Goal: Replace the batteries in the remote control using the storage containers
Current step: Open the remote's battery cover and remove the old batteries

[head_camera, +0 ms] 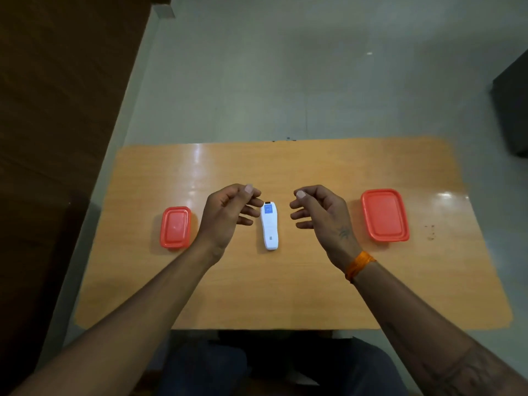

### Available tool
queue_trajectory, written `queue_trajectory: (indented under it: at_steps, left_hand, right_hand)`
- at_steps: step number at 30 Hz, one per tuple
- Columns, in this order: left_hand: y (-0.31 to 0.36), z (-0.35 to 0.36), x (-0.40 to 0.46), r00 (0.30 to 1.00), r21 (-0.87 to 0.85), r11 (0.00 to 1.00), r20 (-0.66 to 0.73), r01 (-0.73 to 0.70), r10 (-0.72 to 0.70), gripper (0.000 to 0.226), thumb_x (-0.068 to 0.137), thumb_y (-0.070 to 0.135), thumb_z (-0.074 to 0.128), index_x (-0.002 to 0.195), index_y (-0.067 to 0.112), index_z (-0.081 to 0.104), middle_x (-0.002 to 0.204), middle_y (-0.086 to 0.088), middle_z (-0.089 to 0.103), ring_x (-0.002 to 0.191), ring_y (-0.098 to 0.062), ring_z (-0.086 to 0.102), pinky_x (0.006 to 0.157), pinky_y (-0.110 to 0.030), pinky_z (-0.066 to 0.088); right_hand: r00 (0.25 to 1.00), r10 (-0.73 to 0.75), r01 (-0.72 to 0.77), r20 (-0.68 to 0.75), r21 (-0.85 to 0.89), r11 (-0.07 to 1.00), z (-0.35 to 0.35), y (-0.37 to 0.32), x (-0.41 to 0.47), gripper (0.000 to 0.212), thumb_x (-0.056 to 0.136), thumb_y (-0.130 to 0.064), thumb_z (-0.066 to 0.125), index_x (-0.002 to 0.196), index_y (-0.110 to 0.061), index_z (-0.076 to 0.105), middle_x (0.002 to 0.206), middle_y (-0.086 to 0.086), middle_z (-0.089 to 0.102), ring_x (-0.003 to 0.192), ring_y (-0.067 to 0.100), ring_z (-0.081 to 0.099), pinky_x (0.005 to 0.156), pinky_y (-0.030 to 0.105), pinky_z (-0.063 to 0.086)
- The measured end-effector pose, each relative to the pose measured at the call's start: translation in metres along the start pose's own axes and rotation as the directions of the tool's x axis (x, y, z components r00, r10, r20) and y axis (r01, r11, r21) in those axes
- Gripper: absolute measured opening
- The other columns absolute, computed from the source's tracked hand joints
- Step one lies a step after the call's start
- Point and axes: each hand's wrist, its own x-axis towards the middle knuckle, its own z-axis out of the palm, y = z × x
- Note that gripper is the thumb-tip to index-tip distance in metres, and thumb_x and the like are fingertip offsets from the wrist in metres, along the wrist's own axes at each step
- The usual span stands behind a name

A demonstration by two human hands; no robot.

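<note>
A long white plastic remote control [269, 227] is laid flat in the middle of the shiny orange wooden table [285, 295], btwn 2 hands. Left hand [228, 214] & right hand [321, 214] are held just beside it, fingers loosely bent & apart, nothing gripped. A small red lidded box [175, 227] is seen at left, a bigger red lidded box [385, 214] at right.

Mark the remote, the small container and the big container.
remote [269, 228]: head view, middle of its white back.
small container [175, 227]: head view, centre of its red lid.
big container [385, 215]: head view, centre of its red lid.

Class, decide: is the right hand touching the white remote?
Apart. The head view shows bare table between the right hand and the white remote.
</note>
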Motion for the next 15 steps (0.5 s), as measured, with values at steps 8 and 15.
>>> queue_trajectory:
  at_steps: [8,15]
  left_hand:
    - [-0.153,-0.005,0.052,0.998,-0.010,1.000,-0.060,-0.028,0.028,0.031,0.097,0.040,0.059,0.099,0.015,0.077,0.097,-0.012,0.078,0.082,-0.025,0.071,0.071,-0.039,0.056]
    - [-0.212,0.010,0.065,0.980,0.035,0.983,-0.071,-0.182,0.185,0.028,0.107,0.030,0.055,0.104,0.011,0.076,0.101,-0.019,0.076,0.079,-0.025,0.068,0.069,-0.036,0.056]
  right_hand:
    - [1.000,-0.010,0.010,-0.004,-0.039,0.999,0.027,0.150,0.060,0.016,0.103,-0.029,0.062,0.104,-0.017,0.072,0.092,0.006,0.077,0.080,0.019,0.073,0.073,0.043,0.063]
    - [0.983,-0.181,0.179,-0.024,-0.083,0.980,0.033,0.201,0.085,0.018,0.101,-0.029,0.063,0.105,-0.014,0.071,0.093,0.008,0.077,0.087,0.029,0.075,0.070,0.039,0.062]
